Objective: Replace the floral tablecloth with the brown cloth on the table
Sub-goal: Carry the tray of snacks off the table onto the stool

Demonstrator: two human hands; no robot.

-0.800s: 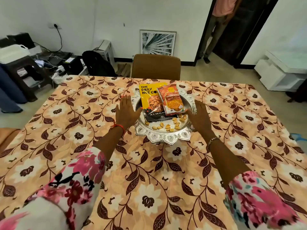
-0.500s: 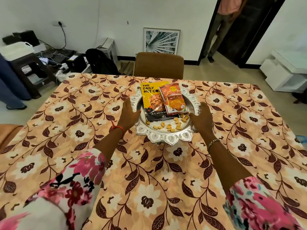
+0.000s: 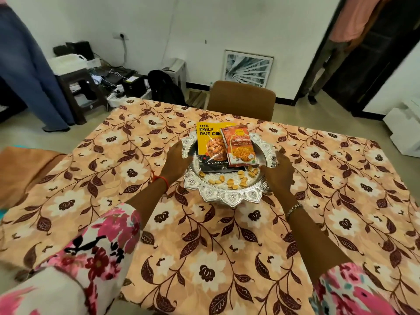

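The floral tablecloth (image 3: 204,235), peach with brown leaves and white flowers, covers the whole table. On it near the far middle stands an ornate silver tray (image 3: 227,194). The tray carries a yellow almond packet (image 3: 210,142), an orange snack packet (image 3: 239,145) and several loose nuts (image 3: 229,178). My left hand (image 3: 175,160) grips the tray's left rim and my right hand (image 3: 276,170) grips its right rim. No brown cloth is in view.
A brown chair (image 3: 242,98) stands at the table's far side, another orange-brown seat (image 3: 20,169) at the left. A person in blue (image 3: 25,71) stands far left, another person (image 3: 336,44) in the doorway at the right. Floor clutter and a stool (image 3: 75,87) lie beyond.
Both hands went from lying flat beside the tray to closing on its two rims. My view has risen and the tray looks slightly lifted toward me.
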